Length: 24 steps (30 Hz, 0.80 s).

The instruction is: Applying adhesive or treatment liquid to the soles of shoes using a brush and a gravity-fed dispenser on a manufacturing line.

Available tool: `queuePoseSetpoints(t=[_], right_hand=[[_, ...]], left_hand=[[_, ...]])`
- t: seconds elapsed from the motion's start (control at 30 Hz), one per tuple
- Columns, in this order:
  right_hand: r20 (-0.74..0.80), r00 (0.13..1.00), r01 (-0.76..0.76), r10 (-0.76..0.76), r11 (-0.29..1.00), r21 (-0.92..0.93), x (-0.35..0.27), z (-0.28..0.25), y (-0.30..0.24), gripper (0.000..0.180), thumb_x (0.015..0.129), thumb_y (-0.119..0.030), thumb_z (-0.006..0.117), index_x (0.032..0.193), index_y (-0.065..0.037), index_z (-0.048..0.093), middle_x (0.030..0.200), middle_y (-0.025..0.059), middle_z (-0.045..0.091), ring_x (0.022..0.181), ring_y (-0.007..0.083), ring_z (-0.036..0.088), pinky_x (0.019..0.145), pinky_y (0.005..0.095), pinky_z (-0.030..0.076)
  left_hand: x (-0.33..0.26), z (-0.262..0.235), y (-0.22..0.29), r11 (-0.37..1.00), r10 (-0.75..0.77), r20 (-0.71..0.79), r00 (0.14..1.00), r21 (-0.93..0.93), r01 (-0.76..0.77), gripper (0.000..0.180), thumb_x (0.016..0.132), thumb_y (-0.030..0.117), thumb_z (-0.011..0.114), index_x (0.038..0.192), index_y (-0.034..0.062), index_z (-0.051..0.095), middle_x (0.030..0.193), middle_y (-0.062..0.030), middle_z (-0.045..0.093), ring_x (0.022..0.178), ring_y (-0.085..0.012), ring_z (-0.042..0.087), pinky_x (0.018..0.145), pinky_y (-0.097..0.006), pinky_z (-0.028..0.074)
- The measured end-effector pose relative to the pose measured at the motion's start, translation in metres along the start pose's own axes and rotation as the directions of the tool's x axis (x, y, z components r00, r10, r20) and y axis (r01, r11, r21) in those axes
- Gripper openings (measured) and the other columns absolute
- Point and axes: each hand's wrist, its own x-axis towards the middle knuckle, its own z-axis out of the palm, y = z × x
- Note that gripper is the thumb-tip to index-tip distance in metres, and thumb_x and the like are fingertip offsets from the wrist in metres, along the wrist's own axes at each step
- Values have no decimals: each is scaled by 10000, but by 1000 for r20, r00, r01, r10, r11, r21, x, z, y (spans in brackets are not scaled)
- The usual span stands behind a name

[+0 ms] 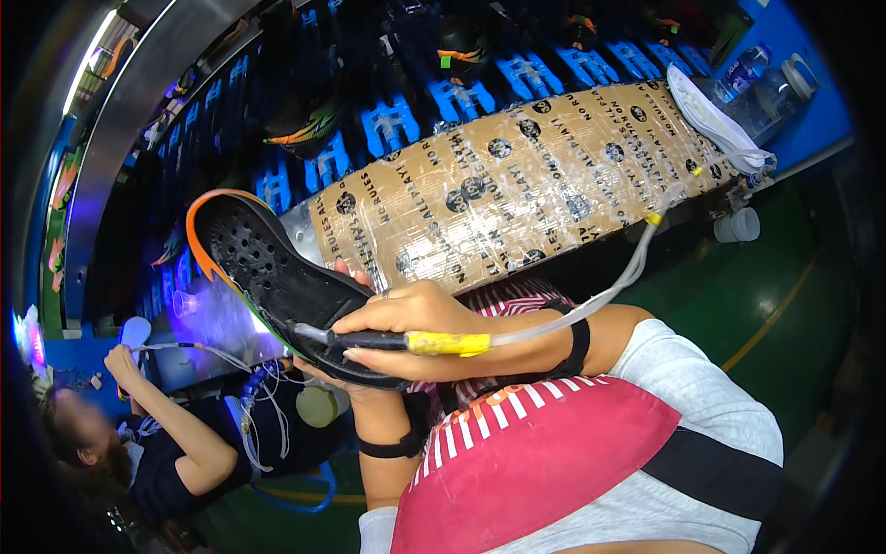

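Observation:
A black shoe sole (263, 263) with perforations at one end and an orange and green rim is tilted in front of me. My left hand (340, 379) grips it from underneath, its fingertips showing past the far edge and most of the hand hidden. Between the fingers of my right hand (415, 314) is a slim hose-fed brush (378, 341), black with yellow tape. Its pale tip lies over the inside of the sole near the closer end and appears to touch it. A clear hose (600, 300) runs from the brush across my right wrist toward the bench.
Printed cardboard (480, 194) wrapped in clear film covers the bench ahead. Beyond it stand blue holders (388, 127) in a row, with shoe parts. Bottles (743, 74) and a white cup (737, 225) are at the right. A co-worker (175, 443) works at the left.

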Motion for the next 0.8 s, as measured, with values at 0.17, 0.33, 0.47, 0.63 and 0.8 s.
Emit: queuePoseSetpoints(t=[0.17,0.33,0.47,0.63,0.8], right_hand=[[213,975,39,-69,989,139,-7,1,-2,266,730,-141,709,973,-47,655,771,110,650,692,244,644,631,310,504],[267,959,-141,96,978,156,-10,-4,1,291,752,-139,704,1022,-44,653,794,120,652,685,216,634,625,281,488],[450,892,-76,-44,967,244,-11,-7,1,291,766,-121,698,1041,-42,645,794,123,640,663,229,613,590,290,469],[363,931,-39,-39,978,204,-13,-10,1,281,757,-126,701,1027,-65,650,762,111,629,644,237,599,569,321,463],[509,855,16,-98,986,164,-14,-16,1,283,748,-152,702,1017,-84,650,741,115,615,641,256,592,563,330,458]], left_hand=[[6,-7,18,994,-97,186,978,67,86,1032,624,454,775,1399,93,197,1379,-162,309,1254,-324,330,1032,-475,324],[12,-3,29,991,-126,334,934,88,102,1098,605,472,789,1400,51,158,1316,-185,360,1231,-318,370,1045,-415,321],[14,3,40,984,-180,415,892,91,156,1068,611,400,799,1397,49,168,1327,-201,344,1217,-328,375,1047,-425,306],[8,7,52,986,-166,297,940,79,149,1009,612,253,829,1378,33,210,1307,-210,346,1184,-353,385,1020,-442,335],[8,7,62,971,-240,380,894,103,217,1043,622,310,819,1387,25,170,1323,-244,312,1204,-405,364,1020,-484,332]])
